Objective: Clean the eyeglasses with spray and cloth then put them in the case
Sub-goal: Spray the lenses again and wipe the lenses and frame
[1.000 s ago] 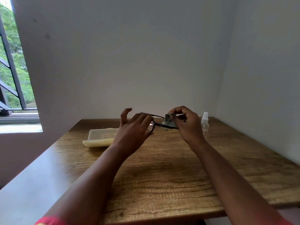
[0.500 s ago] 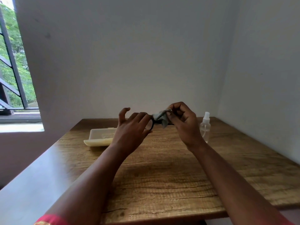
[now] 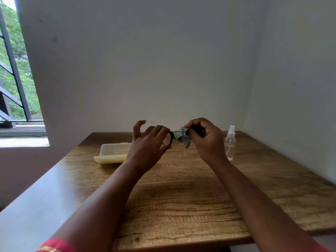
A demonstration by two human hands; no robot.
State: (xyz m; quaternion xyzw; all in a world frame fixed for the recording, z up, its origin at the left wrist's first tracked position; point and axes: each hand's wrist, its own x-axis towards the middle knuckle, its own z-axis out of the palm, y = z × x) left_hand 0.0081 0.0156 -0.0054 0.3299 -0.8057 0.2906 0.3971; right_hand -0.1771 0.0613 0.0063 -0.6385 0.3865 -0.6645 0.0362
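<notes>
Black-framed eyeglasses [image 3: 170, 138] are held above the table between both hands, mostly hidden. My left hand [image 3: 147, 146] pinches the left rim, its little finger raised. My right hand [image 3: 205, 139] pinches a crumpled grey cloth [image 3: 182, 137] round the right lens. The open pale yellow case [image 3: 111, 153] lies on the table to the left, partly behind my left hand. A clear spray bottle [image 3: 230, 142] with a white nozzle stands upright just right of my right hand.
The wooden table [image 3: 190, 197] sits in a corner, with white walls behind and on the right. A barred window [image 3: 14, 70] opens at the far left. The table's front edge runs below my forearms.
The cloth has slid left along the glasses toward my left hand and now covers more of the frame. Both hands have risen slightly and drawn closer together.
</notes>
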